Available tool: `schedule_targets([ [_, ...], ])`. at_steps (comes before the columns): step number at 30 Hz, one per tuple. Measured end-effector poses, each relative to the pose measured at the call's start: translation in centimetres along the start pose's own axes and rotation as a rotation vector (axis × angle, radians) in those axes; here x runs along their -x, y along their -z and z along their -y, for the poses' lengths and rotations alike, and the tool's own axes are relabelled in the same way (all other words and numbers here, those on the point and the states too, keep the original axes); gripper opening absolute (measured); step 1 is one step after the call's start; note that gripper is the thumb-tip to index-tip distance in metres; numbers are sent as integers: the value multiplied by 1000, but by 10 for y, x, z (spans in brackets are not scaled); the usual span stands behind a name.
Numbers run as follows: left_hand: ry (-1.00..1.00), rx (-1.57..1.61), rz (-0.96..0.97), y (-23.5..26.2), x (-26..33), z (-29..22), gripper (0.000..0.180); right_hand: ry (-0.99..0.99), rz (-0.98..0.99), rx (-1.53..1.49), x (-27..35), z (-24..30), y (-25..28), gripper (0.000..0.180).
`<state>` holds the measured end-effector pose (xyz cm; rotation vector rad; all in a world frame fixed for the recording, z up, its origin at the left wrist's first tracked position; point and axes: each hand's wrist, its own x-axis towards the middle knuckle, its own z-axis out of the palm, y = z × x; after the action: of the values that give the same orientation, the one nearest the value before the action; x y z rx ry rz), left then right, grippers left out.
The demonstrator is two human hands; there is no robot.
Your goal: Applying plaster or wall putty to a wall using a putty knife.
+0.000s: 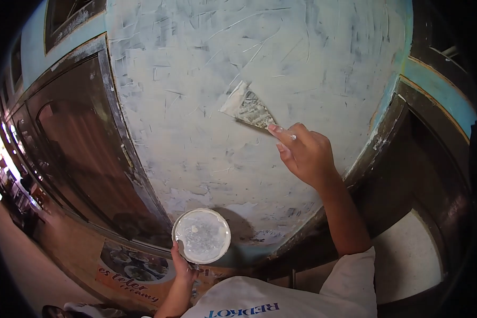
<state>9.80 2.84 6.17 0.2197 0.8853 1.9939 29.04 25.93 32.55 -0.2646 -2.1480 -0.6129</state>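
Note:
My right hand [307, 152] is closed round the handle of a putty knife [252, 107], its index finger laid along the tool. White putty is smeared over the wide blade, whose edge is at or just off the wall [196, 138]; I cannot tell if it touches. That wall bears patchy white putty over light blue paint, with thin ridges and scratches. Lower down, my left hand [184, 269] grips the rim of a round white tub [202, 236]. Wet-looking putty coats the tub's inside. White smudges mark my right fingers.
On the left stands a dark wooden door [85, 143] in a worn frame. A dark doorway [418, 159] opens on the right, with a pale curved panel [411, 259] below it. A printed banner [130, 270] with food pictures lies low at the left.

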Motion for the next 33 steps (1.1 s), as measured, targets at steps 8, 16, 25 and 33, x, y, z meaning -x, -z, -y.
schedule_targets([
  [8,-4,21,-45,-5,0,-2,60,-212,17,164,37,4,-7,48],
  [16,-11,-26,-34,-5,-6,-1,61,-353,92,133,122,-5,-10,47],
  [25,36,-34,1,-8,-10,8,60,-277,-150,50,148,-9,-11,45],
  [33,54,-38,15,-26,-13,12,60,-392,-156,-31,44,15,-24,47],
])
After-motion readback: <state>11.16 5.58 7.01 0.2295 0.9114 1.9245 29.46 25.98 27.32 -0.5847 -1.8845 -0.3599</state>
